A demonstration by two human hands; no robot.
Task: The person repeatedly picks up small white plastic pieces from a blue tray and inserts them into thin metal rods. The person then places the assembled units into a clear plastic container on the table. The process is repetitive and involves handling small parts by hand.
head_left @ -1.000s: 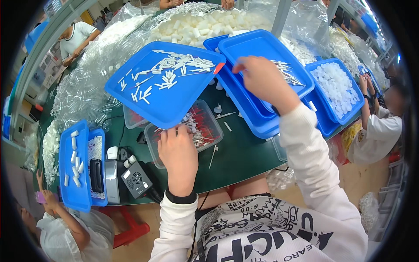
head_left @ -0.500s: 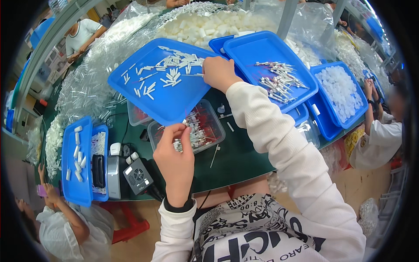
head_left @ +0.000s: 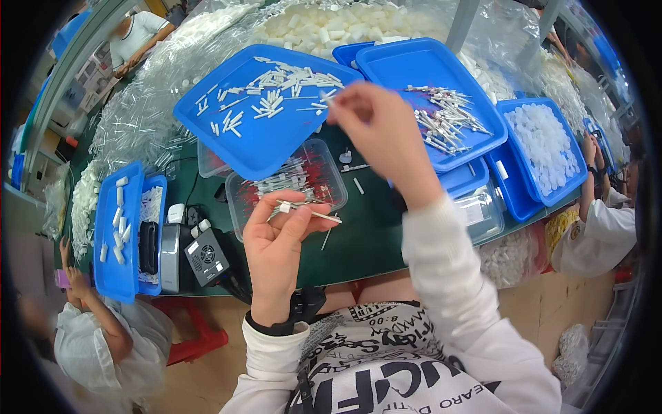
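Observation:
My left hand [head_left: 274,252], palm turned up, is closed around a thin white stick [head_left: 323,217] that lies across its fingers, with a small white square tab [head_left: 285,206] close to the thumb. Below and beyond it sits a clear plastic box [head_left: 233,207] of red-and-white sticks. My right hand [head_left: 386,138], somewhat blurred, pinches a short white piece [head_left: 325,99] over the right corner of a blue tray [head_left: 265,157]. Scattered short white tubes [head_left: 270,103] lie in that tray, which overhangs the clear box.
To the right, another blue tray [head_left: 393,65] carries a pile of sticks [head_left: 452,121]; beside it is a tray of translucent white pieces [head_left: 545,148]. Left are trays with white cylinders [head_left: 117,217] and a small box with a fan [head_left: 207,255]. Co-workers sit at both sides.
My left hand has rolled palm-up, its stick now lying across the fingers. My right hand has lifted off the tray's edge and swung nearer, a white piece in its fingertips.

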